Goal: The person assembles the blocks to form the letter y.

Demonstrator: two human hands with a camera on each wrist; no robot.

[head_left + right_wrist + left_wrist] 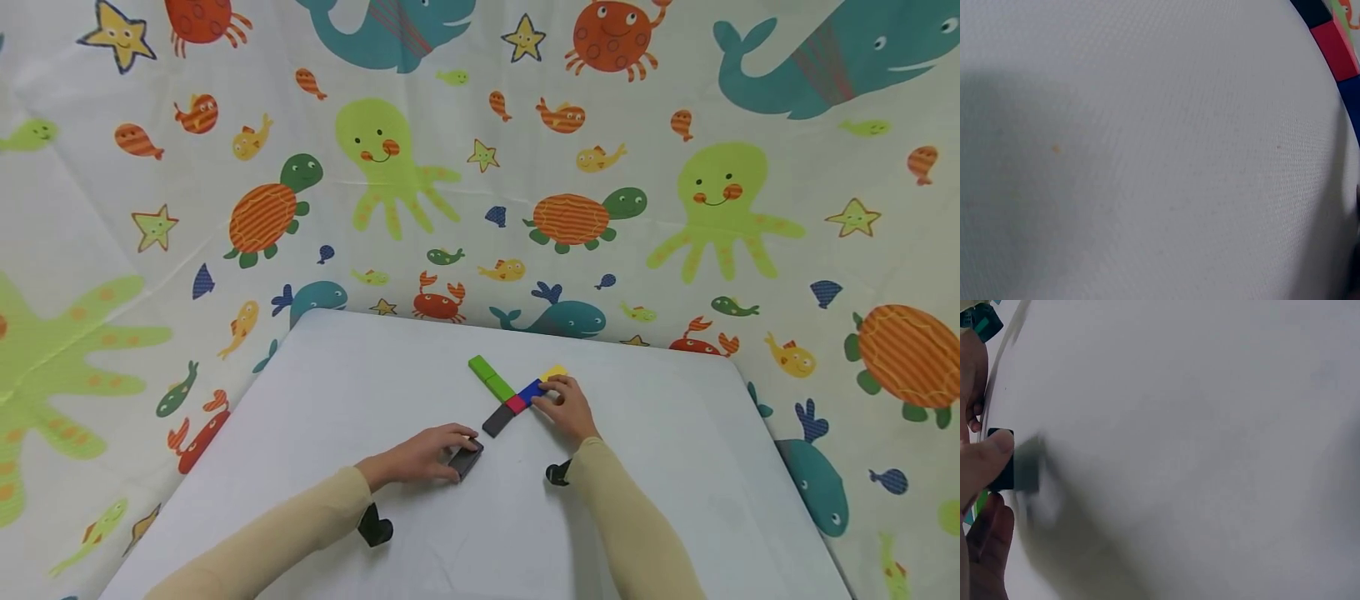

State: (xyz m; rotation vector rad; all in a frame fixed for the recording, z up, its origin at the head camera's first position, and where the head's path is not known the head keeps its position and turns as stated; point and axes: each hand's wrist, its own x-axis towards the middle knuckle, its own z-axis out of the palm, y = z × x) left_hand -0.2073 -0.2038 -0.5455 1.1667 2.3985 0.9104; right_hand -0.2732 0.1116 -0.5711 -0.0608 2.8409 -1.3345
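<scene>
My left hand [427, 454] pinches a black block [467, 461] between thumb and fingers, near the front of the arrangement. In the left wrist view the thumb lies across that same black block [1002, 480], with fingers below it. My right hand [567, 408] has bent thumb and index finger at the edges of a blue block [530, 392]. Touching blocks form a slanted row: a second black block [497, 420], a red block [516, 404], the blue one and a yellow block [555, 371], partly behind the right hand. Green blocks [491, 378] branch off toward the back left.
The blocks lie on a white table [360, 367] with rounded back corners. Behind it hangs a curtain [450, 192] printed with sea animals. Black wrist devices [375, 527] stick out under both sleeves. In the right wrist view, bare tabletop fills most of the picture.
</scene>
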